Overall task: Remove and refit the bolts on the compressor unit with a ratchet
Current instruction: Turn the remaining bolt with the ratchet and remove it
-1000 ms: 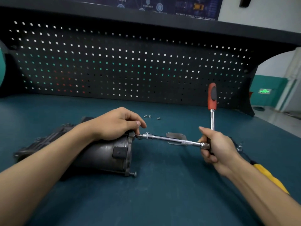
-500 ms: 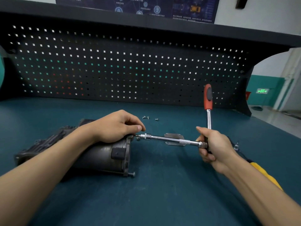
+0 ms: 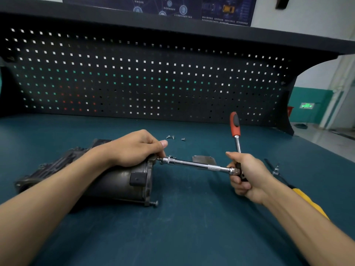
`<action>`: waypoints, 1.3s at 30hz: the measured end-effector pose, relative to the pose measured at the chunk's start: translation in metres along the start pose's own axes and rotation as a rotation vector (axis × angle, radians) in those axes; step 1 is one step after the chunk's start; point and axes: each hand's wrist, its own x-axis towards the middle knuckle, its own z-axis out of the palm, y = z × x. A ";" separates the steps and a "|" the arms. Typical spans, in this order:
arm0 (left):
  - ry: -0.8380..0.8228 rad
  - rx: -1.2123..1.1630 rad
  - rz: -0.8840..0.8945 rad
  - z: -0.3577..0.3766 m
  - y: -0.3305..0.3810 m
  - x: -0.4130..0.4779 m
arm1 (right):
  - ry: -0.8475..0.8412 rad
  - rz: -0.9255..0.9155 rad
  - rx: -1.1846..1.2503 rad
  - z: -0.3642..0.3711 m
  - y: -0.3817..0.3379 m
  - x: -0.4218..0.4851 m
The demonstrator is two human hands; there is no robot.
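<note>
The dark cylindrical compressor unit (image 3: pixel 119 183) lies on its side on the teal bench mat. My left hand (image 3: pixel 134 148) lies curled over its top right rim, fingertips at the socket end of the ratchet's chrome extension bar (image 3: pixel 197 165). That bar runs from the unit's end face to the ratchet head, which my right hand (image 3: pixel 247 175) grips. The ratchet's red handle (image 3: pixel 235 124) points up and away. A black bolt (image 3: pixel 154 203) sticks out of the unit's lower flange.
Three small loose screws (image 3: pixel 172 137) lie on the mat behind the hands. A flat metal plate (image 3: pixel 203 159) sits behind the extension bar. A socket bit (image 3: pixel 276 169) and a yellow-handled tool (image 3: pixel 311 204) lie at right. A black pegboard (image 3: pixel 146 79) backs the bench.
The red ratchet handle has swung slightly to the left while my right hand kept its grip. My left hand stayed on the compressor.
</note>
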 end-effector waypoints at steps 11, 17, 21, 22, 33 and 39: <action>-0.135 0.067 0.063 0.004 0.006 -0.001 | 0.061 -0.313 -0.122 -0.003 0.000 -0.001; -0.163 0.131 0.052 0.004 0.011 -0.002 | 0.154 -0.790 -0.202 -0.002 0.016 0.010; -0.149 0.130 0.064 0.004 0.011 -0.004 | 0.180 -0.969 -0.207 0.000 0.016 0.011; -0.147 0.126 0.067 0.004 0.011 -0.004 | 0.185 -0.984 -0.212 0.000 0.016 0.010; -0.166 0.127 0.098 0.003 0.011 0.000 | 0.087 -0.378 -0.272 -0.003 0.002 0.009; -0.168 0.133 0.107 0.003 0.013 0.000 | -0.119 0.028 -0.074 -0.006 -0.010 -0.006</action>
